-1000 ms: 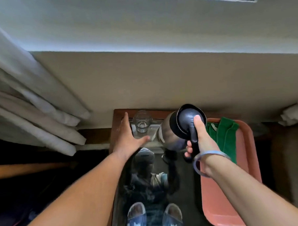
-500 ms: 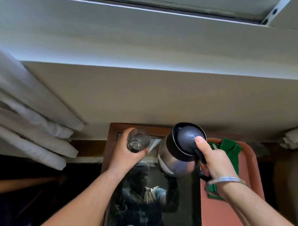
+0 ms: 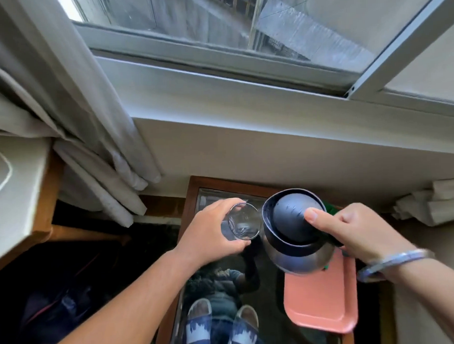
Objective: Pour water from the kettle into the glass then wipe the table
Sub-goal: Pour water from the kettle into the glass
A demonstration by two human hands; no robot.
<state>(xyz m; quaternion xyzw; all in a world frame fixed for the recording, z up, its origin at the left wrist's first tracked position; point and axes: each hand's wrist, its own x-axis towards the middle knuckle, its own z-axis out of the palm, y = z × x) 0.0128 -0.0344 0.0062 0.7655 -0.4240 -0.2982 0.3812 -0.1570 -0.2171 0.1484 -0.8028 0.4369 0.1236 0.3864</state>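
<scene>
Glass [image 3: 242, 224] lifted off table's [image 3: 193, 189] far-left corner; left hand [image 3: 210, 231] grips the slick, fragile wall. Right hand [image 3: 358, 231] clenches heavy kettle's [image 3: 294, 228] handle.

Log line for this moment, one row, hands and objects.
left hand: holds glass above table | right hand: holds kettle, thumb on lid | kettle beside glass | tray: on table
</scene>
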